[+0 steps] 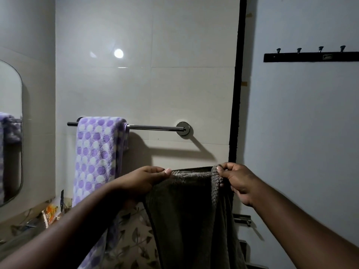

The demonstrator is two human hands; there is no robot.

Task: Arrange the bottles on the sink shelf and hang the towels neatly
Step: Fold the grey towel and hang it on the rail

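Both hands hold up a grey-brown towel (190, 214) by its top edge, near the camera and below the right end of the chrome towel bar (155, 127). The left hand (143, 181) pinches the left corner of the edge between thumb and fingers, and the right hand (237, 181) is closed on the right corner, where the pile is bunched and folded over. Between the two hands the edge runs nearly level, and the rest of the towel hangs straight down out of view. On the far tiled wall the bar carries a purple and white polka-dot towel (97, 158) draped over its left end, hanging long; the right part of the bar is bare up to its round wall mount (183, 128). A mirror (9, 133) on the left wall reflects the dotted towel. On the right wall, higher up, is a dark rack of four hooks (310, 55). No bottles can be made out.
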